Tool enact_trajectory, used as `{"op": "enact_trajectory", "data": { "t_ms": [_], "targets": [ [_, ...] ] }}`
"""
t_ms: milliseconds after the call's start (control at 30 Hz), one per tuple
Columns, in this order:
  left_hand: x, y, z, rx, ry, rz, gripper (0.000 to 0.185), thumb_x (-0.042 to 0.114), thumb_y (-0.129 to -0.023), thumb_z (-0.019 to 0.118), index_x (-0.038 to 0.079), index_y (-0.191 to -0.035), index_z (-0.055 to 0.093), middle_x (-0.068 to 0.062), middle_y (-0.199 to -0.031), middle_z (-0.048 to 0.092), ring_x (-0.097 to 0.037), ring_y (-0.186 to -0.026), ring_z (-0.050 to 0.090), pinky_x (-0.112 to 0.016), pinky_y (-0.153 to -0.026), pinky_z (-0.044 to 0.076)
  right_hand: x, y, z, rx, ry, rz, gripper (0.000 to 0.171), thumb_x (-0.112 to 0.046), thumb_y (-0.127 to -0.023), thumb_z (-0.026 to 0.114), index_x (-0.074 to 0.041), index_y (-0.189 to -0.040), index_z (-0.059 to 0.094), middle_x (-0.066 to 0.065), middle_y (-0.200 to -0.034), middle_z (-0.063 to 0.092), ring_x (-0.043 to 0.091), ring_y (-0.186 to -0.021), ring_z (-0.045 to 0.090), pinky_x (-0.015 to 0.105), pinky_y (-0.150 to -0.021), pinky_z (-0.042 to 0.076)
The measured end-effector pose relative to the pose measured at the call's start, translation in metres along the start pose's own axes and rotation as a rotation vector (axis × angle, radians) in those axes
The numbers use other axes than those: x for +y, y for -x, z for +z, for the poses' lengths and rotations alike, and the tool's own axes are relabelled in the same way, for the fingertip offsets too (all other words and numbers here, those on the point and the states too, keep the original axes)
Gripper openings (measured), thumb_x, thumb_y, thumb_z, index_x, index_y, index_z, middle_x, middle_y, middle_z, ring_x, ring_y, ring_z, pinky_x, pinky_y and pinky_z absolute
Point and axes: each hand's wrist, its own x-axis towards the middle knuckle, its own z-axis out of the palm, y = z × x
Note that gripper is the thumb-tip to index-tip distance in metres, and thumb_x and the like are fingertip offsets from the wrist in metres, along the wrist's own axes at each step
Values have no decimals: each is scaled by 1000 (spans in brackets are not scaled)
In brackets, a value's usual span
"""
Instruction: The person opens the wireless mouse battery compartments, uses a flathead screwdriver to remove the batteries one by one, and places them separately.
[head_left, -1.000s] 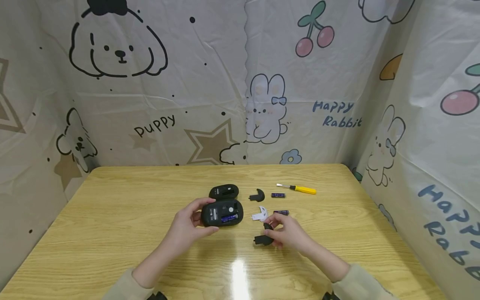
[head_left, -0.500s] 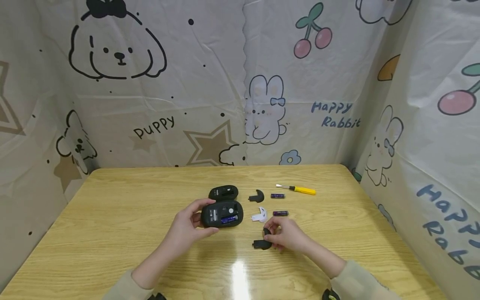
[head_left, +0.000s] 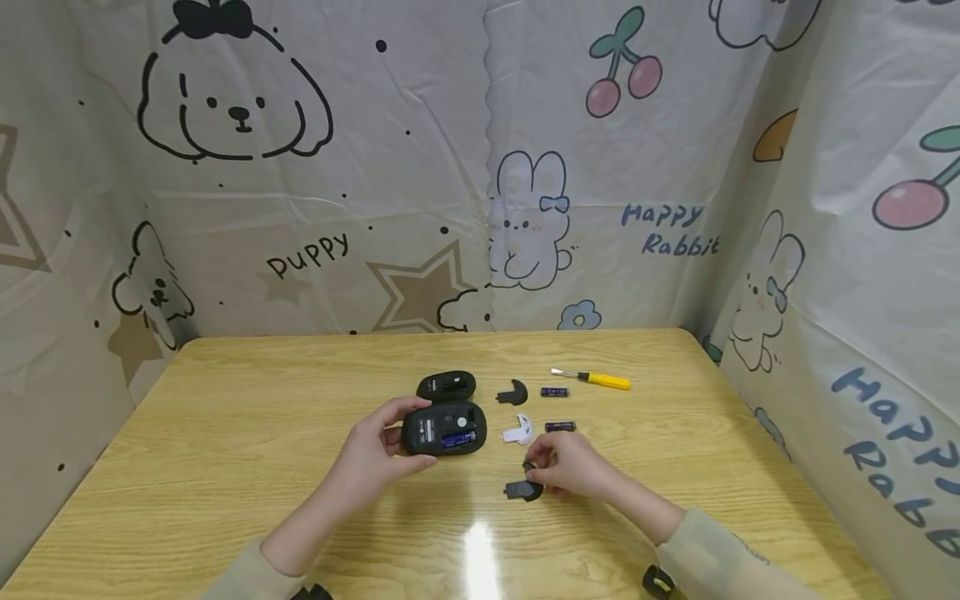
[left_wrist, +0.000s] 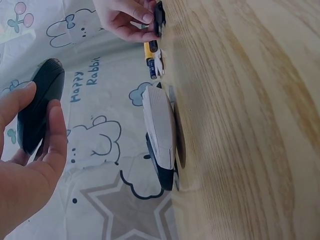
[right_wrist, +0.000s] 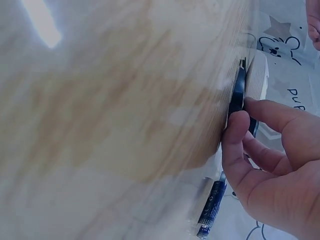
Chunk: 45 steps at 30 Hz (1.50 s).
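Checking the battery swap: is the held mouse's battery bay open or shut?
Open. The mouse in the left hand lies underside up, a blue battery exposed; the right hand pinches a black cover.

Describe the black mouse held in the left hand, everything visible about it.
The black mouse is oval, of matte plastic, turned underside up and lifted off the table. Its battery bay is uncovered, with a blue-purple battery seated inside, a pale label beside it and a small white round spot. The left hand grips its left end, thumb on top. A second black mouse lies just behind it.
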Motion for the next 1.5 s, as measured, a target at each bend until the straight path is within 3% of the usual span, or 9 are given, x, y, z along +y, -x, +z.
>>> {"op": "enact_trajectory", "data": {
  "t_ms": [433, 733, 967, 1333, 1500],
  "targets": [
    [-1, -3, -5, -63, 83, 7, 73, 4, -68, 82, 11, -133, 48, -20, -120, 59, -27, -98, 66, -26, -80, 56, -5, -4, -30, 88, 187, -116, 21, -15, -81, 73, -6, -99, 66, -3, -84, 63, 8, -64, 53, 20, -55, 47],
    [-1, -1, -5, -59, 146, 16, 72, -1, -71, 78, 10, -135, 46, -23, -125, 55, -27, -91, 68, -28, -78, 57, -7, -4, -58, 165, 245, -89, 26, -18, -82, 74, -7, -104, 66, 2, -90, 64, 12, -76, 57, 21, -59, 48],
    [1, 0, -6, -47, 165, 24, 69, 1, -72, 78, 11, -133, 47, -24, -127, 53, -27, -93, 67, -28, -78, 57, -2, -9, -75, 268, 272, -114, 26, -15, -81, 74, -7, -105, 66, 8, -95, 66, 13, -75, 56, 22, -60, 48],
    [3, 1, -8, -34, 186, -10, 70, -1, -71, 78, 12, -133, 48, -22, -130, 51, -28, -97, 66, -28, -80, 57, 12, -21, -96, 374, 318, -138, 32, -15, -83, 72, -4, -111, 64, 12, -106, 65, 28, -94, 60, 45, -79, 53],
    [3, 1, -9, -38, 190, -10, 71, -2, -71, 78, 11, -133, 47, -22, -131, 50, -28, -97, 66, -28, -79, 57, 20, -29, -106, 401, 334, -153, 34, -15, -83, 72, -2, -114, 63, 14, -112, 64, 31, -97, 59, 50, -81, 53]
  ]
}}
